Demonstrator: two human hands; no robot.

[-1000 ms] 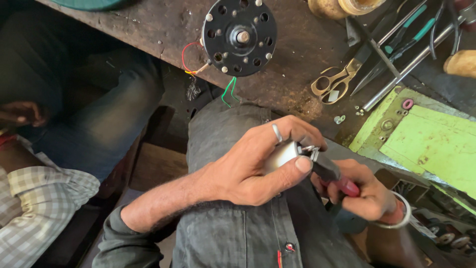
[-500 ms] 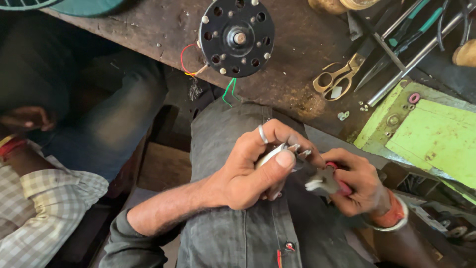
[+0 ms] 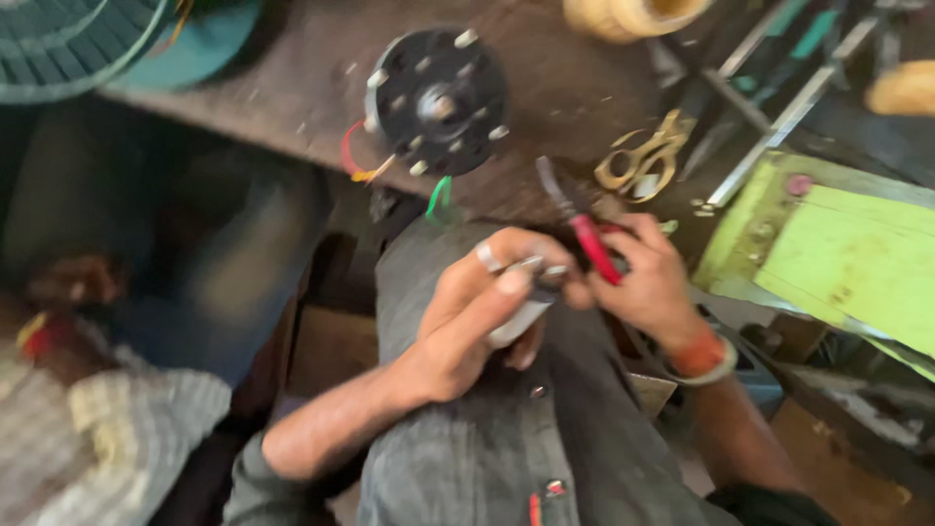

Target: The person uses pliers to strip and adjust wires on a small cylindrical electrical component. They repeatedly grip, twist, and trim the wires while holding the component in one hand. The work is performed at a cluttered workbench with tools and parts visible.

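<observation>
Left hand (image 3: 477,312): wrapped around a small silvery cylindrical part (image 3: 516,321), thumb and fingers closed on it, a ring on one finger; held over the lap, above the grey trousers (image 3: 467,458). The part's upper end meets the fingertips of both hands; blur hides exactly how.

Right hand (image 3: 648,282): closed on red-handled pliers (image 3: 584,234), whose dark end points up and away toward the bench; an orange band sits at the wrist. Fingertips touch the top of the cylindrical part.

Handling note, as a judgement: the work looks best done with the left grip firm and steady, the part kept low over the lap, and the pliers brought squarely to its end so they do not slip toward the fingers.

Surroundings: black round motor (image 3: 438,97) with red, yellow and green wires on the worn workbench (image 3: 292,107); brass-coloured scissors (image 3: 648,161) near it; a green metal plate (image 3: 838,263) to the right; another person's checked sleeve (image 3: 107,438) at lower left.
</observation>
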